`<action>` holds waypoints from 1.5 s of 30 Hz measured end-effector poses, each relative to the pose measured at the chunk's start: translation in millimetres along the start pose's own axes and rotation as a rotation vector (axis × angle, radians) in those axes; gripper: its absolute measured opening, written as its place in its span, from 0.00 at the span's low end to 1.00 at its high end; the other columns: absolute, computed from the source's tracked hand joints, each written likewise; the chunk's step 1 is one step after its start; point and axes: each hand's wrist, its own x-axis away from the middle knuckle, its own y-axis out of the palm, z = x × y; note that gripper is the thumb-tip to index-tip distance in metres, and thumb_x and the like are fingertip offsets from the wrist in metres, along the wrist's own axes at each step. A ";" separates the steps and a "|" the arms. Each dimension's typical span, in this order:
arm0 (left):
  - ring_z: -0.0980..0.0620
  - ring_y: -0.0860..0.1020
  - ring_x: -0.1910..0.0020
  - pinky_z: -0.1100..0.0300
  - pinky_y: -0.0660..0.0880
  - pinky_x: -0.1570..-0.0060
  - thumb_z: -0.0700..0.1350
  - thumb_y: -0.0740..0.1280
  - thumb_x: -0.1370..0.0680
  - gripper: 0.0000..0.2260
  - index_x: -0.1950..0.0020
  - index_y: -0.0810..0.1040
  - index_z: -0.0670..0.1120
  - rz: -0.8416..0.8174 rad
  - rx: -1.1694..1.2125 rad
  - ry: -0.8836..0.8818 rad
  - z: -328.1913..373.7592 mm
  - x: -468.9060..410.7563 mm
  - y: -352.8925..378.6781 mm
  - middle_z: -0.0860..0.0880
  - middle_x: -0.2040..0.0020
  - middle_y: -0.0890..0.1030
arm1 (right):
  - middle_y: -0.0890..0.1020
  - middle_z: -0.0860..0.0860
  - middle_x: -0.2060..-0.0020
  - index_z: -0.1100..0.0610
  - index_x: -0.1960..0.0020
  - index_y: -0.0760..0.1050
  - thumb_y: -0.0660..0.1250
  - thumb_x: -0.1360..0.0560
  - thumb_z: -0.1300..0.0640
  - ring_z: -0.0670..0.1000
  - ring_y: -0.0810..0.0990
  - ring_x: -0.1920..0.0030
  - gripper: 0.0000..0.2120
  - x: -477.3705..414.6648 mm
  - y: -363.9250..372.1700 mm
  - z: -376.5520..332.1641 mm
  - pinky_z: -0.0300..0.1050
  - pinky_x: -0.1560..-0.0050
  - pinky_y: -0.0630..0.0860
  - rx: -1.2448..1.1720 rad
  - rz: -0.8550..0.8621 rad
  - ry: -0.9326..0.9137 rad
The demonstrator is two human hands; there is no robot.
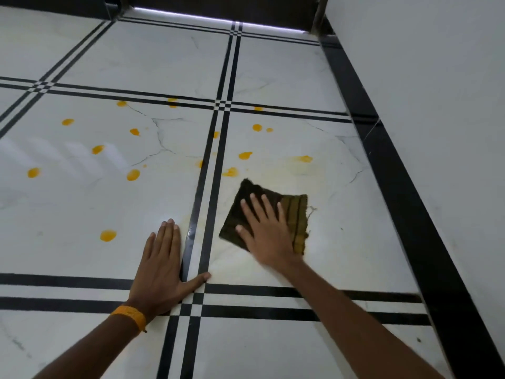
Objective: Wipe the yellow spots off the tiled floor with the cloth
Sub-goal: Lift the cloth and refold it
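A dark olive-brown folded cloth [296,212] lies flat on the white tiled floor [82,203] with black stripe lines. My right hand [266,231] presses on it, palm down, fingers spread. Flat on the floor to the left of the cloth rests my left hand [162,265], holding nothing, with an orange band at the wrist. Several yellow spots dot the tiles beyond the hands, such as one [108,235] near my left hand, one [133,175] farther out and one [245,155] beyond the cloth. Faint yellow smears [302,159] show around the cloth.
A black skirting strip [404,187] runs along the white wall [437,77] on the right. At the far end stands a dark door or panel [218,6] with light under it.
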 end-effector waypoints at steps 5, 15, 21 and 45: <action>0.41 0.53 0.19 0.40 0.52 0.21 0.73 0.54 0.26 0.48 0.20 0.57 0.38 0.031 0.025 0.018 8.3 -8.1 -8.3 0.38 0.19 0.56 | 0.50 0.46 0.17 0.43 0.17 0.50 0.49 0.16 0.36 0.50 0.43 0.17 0.30 56.2 -3.5 3.8 0.58 0.19 0.38 -0.129 -0.080 -0.309; 0.54 0.78 0.55 0.51 0.80 0.44 0.42 0.70 0.22 0.10 0.41 0.78 0.44 0.186 0.578 -0.194 99.7 -25.9 -17.4 0.50 0.49 0.78 | 0.82 0.52 0.52 0.60 0.45 0.80 0.74 0.23 0.56 0.54 0.81 0.49 0.10 85.3 -46.6 46.9 0.40 0.59 0.72 -0.709 0.123 0.761; 0.51 0.78 0.53 0.66 0.74 0.54 0.40 0.73 0.24 0.14 0.39 0.76 0.41 0.089 0.658 -0.304 115.4 -36.3 -17.5 0.43 0.46 0.79 | 0.84 0.57 0.60 0.65 0.56 0.83 0.77 0.26 0.57 0.54 0.84 0.53 0.10 79.0 -57.3 36.9 0.43 0.57 0.77 -0.879 0.023 0.721; 0.45 0.84 0.44 0.48 0.81 0.41 0.47 0.61 0.15 0.14 0.42 0.84 0.42 -0.073 1.316 -0.174 155.5 -29.0 -144.0 0.42 0.46 0.85 | 0.88 0.51 0.56 0.57 0.55 0.87 0.79 0.28 0.60 0.50 0.86 0.49 0.03 73.6 -176.1 -27.8 0.42 0.48 0.82 -1.332 0.240 0.344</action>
